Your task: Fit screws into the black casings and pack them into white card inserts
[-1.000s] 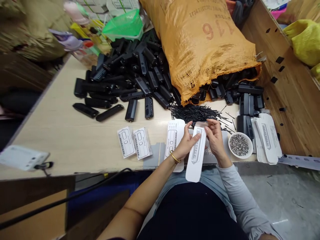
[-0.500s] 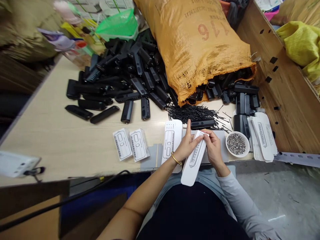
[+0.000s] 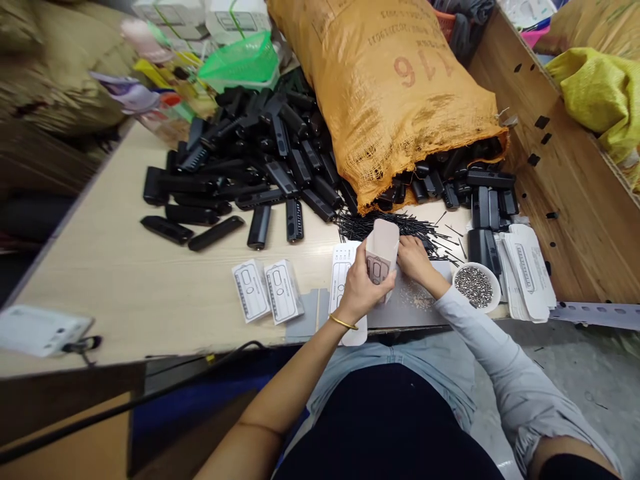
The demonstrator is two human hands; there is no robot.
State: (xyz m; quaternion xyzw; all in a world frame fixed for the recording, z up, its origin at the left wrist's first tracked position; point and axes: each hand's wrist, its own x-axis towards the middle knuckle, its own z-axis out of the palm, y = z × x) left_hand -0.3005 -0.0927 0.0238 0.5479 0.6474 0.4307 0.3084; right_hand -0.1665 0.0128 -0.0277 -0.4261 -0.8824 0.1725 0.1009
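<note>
Fingers [image 3: 373, 283] of the left hand [image 3: 361, 288] grip an upright card sleeve [image 3: 383, 250].

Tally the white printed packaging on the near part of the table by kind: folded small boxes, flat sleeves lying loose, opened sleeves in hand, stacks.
Folded small boxes: 2
Flat sleeve lying loose: 1
Opened sleeve in hand, gripped by the left hand, with the right hand at its far side: 1
Stack of flat sleeves beside the bowl of small metal parts: 1
Total: 5

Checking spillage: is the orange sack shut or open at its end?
Open: the orange sack lies on its side and black plastic parts spill from its mouth.
</note>
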